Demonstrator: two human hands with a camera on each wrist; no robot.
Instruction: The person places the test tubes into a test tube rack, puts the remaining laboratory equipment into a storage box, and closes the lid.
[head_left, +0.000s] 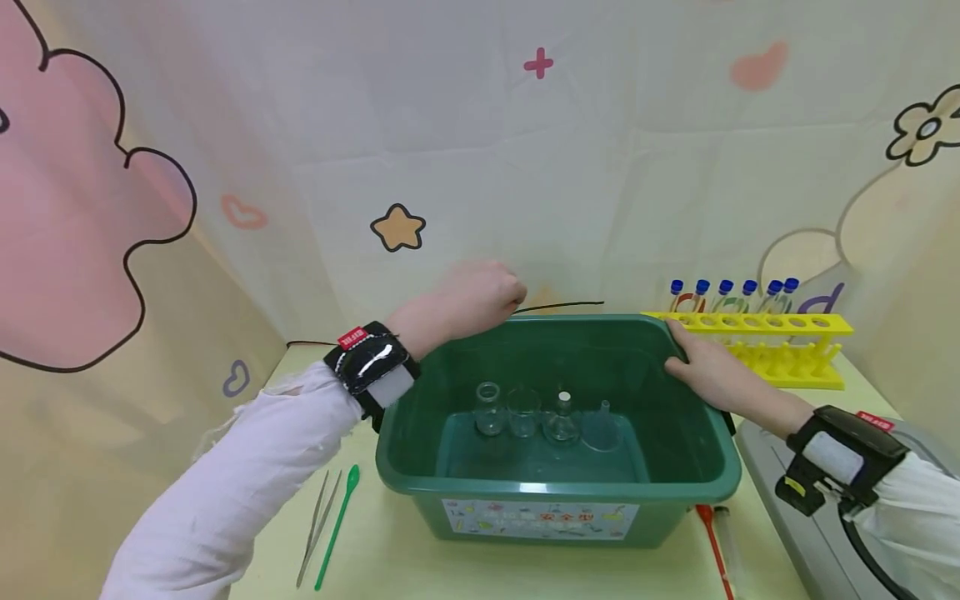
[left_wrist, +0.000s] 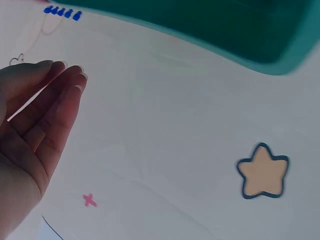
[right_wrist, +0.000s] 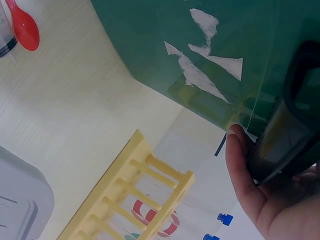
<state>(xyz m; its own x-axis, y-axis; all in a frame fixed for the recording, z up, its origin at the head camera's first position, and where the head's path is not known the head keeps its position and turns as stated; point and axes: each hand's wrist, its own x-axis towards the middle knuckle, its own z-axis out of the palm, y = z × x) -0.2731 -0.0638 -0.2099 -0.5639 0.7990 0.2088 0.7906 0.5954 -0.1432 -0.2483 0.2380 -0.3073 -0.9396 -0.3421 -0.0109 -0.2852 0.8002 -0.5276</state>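
Observation:
A green plastic bin (head_left: pixel 558 487) stands on the table in the head view. My right hand (head_left: pixel 712 367) grips its rim at the back right corner; in the right wrist view the fingers curl about the dark rim edge. Over the bin's back left edge is my left hand (head_left: pixel 476 296), slightly blurred. The left wrist view shows that hand (left_wrist: pixel 40 110) with fingers loosely bent and nothing between thumb and fingertips. Inside the bin stand a glass jar (head_left: pixel 490 412), a beaker (head_left: pixel 523 414), a white-stoppered flask (head_left: pixel 561 425) and a clear funnel (head_left: pixel 602 432).
Right of the bin is a yellow rack (head_left: pixel 795 367) with several blue-capped test tubes (head_left: pixel 725 287) by it. A grey case (head_left: pixel 772 475) lies nearer. Metal tweezers (head_left: pixel 317 529) and a green spoon (head_left: pixel 337 525) lie left, a red spoon (head_left: pixel 712 537) and syringe (head_left: pixel 726 542) right.

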